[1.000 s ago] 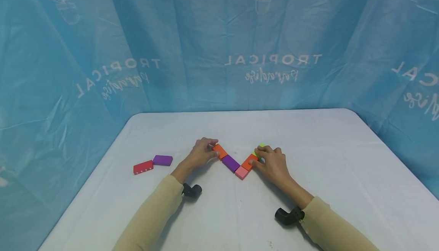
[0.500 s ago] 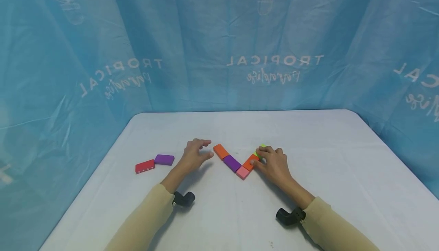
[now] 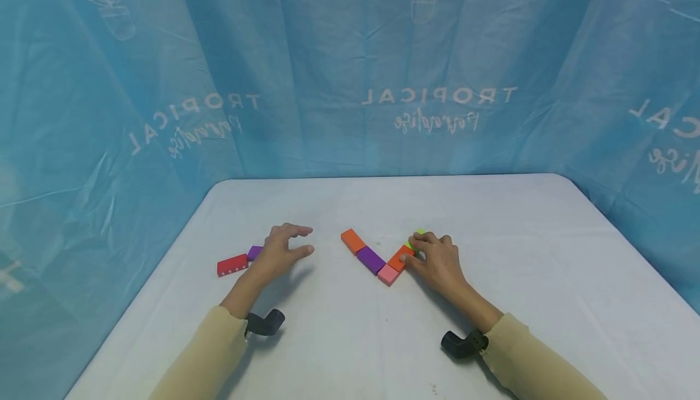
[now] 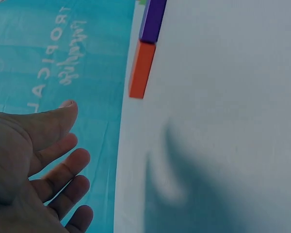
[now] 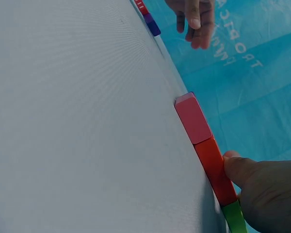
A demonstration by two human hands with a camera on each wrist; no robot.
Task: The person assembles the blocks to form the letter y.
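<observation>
In the head view my left hand [image 3: 279,255] is held above the table with thumb and fingers spread, holding nothing. It partly covers a purple domino [image 3: 254,253] that lies by a red domino [image 3: 232,264] with white dots. My right hand [image 3: 435,261] rests at the right arm of a V of coloured dominoes. Its thumb is on an orange domino [image 3: 399,258], its curled fingers by a lime green domino [image 3: 420,231], mostly hidden. A pink domino [image 3: 387,275] forms the V's tip. Its left arm is a purple domino [image 3: 370,260] and another orange domino [image 3: 352,241].
A white-covered table [image 3: 350,345] carries everything, and a blue printed curtain [image 3: 328,84] hangs behind and at both sides. Black curved wrist mounts [image 3: 462,345] stick out from both sleeves, low over the table.
My left hand has let go of the orange domino at the V's left end and moved left, over the loose purple domino. The right hand has stayed in place.
</observation>
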